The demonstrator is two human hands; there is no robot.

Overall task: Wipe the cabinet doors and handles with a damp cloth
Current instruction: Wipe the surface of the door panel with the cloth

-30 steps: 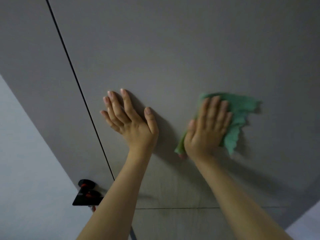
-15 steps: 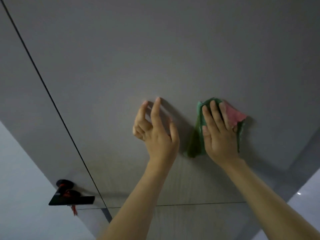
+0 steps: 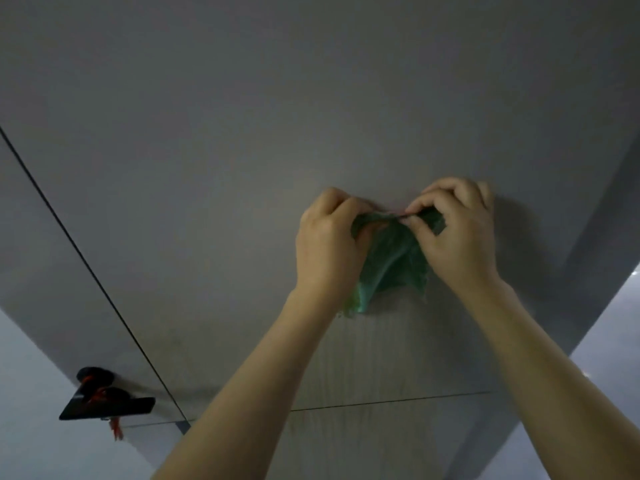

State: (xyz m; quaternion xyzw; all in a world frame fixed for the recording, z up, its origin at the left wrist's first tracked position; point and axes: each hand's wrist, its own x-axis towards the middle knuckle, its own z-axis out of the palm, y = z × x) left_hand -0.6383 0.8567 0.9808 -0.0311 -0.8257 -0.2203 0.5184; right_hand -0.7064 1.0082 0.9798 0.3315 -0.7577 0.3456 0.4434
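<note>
A grey cabinet door (image 3: pixel 242 168) fills most of the view, seen from below. In front of it hangs a green cloth (image 3: pixel 391 261), bunched and held up between both hands. My left hand (image 3: pixel 329 244) grips its left upper edge with curled fingers. My right hand (image 3: pixel 457 230) pinches its right upper edge between thumb and fingertips. The cloth's lower part droops down between my wrists. No door handle shows.
A thin dark seam (image 3: pixel 86 268) separates this door from the neighbouring door on the left. A horizontal seam (image 3: pixel 381 403) runs below my forearms. A black bracket with red bits (image 3: pixel 104 400) sticks out at lower left. Pale wall shows at both lower corners.
My right hand lifted the cloth off the door and my left hand came across to take its other edge. Both hands now hold it bunched between them.
</note>
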